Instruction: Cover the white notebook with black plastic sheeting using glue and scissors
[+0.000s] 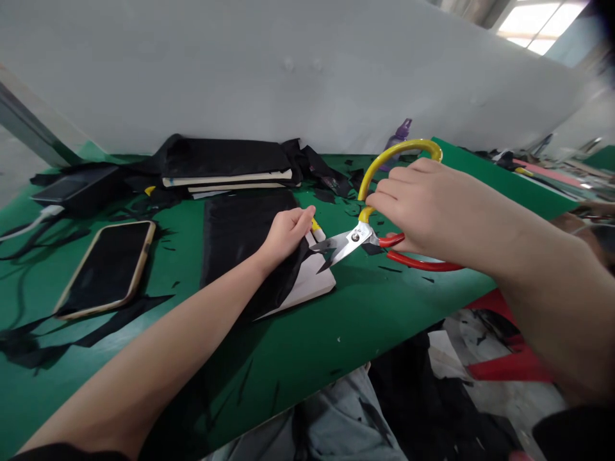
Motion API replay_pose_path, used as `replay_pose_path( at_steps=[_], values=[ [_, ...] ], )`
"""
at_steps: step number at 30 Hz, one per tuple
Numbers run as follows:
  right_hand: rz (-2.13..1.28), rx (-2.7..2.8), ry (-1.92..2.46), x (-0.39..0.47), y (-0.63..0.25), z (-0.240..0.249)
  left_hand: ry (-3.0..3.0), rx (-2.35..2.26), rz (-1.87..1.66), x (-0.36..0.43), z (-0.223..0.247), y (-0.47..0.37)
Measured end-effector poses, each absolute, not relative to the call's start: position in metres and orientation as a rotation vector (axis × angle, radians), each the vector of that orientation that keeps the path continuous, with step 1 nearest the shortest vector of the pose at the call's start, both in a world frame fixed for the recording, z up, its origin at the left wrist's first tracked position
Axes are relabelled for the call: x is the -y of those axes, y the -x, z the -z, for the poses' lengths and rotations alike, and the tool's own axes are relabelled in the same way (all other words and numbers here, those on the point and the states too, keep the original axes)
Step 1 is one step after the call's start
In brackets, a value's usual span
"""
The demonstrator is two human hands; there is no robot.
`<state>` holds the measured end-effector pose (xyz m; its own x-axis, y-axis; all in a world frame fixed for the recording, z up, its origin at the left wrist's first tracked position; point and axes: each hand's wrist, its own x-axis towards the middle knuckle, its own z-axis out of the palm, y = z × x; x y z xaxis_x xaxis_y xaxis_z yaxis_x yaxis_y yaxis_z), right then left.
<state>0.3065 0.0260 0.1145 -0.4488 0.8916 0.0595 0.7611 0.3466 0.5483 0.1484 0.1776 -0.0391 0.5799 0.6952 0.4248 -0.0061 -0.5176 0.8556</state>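
Note:
My right hand (413, 198) grips scissors (356, 237) with one yellow and one red handle. Their blades are spread and point left, close to the fingertips of my left hand (287, 235). That hand is closed, pinching the edge of a black fabric (240, 237) and lifting it. Under the fabric lies a white board (312, 278), showing along its right side. A small yellow-and-white object (316, 229) sits just behind my left fingers. Whether the blades touch the fabric is hard to make out.
A phone (109, 267) lies at the left among black scraps (120, 320). Behind are a stack of black-covered boards (225, 160), a dark box with a white cable (79, 189) and a purple bottle (398, 137). A grey wall (288, 77) closes off the green table's (298, 346) back.

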Motion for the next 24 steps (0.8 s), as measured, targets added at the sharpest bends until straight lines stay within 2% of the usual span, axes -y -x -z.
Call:
replay_pose_path(
  at_steps=[8,16,24],
  values=[
    [-0.72,-2.363,-1.553,-0.034,-0.29,-0.12,-2.027,-0.583,-0.987,-0.173,0.037,-0.15],
    [-0.889,-2.118,-1.282,-0.041,-0.285,-0.121,-1.952,-0.557,-1.005,-0.175,0.038,-0.149],
    [-0.831,-2.074,-1.302,-0.043,-0.29,-0.122,-1.925,-0.551,-1.001,-0.176,0.038,-0.149]
  ],
)
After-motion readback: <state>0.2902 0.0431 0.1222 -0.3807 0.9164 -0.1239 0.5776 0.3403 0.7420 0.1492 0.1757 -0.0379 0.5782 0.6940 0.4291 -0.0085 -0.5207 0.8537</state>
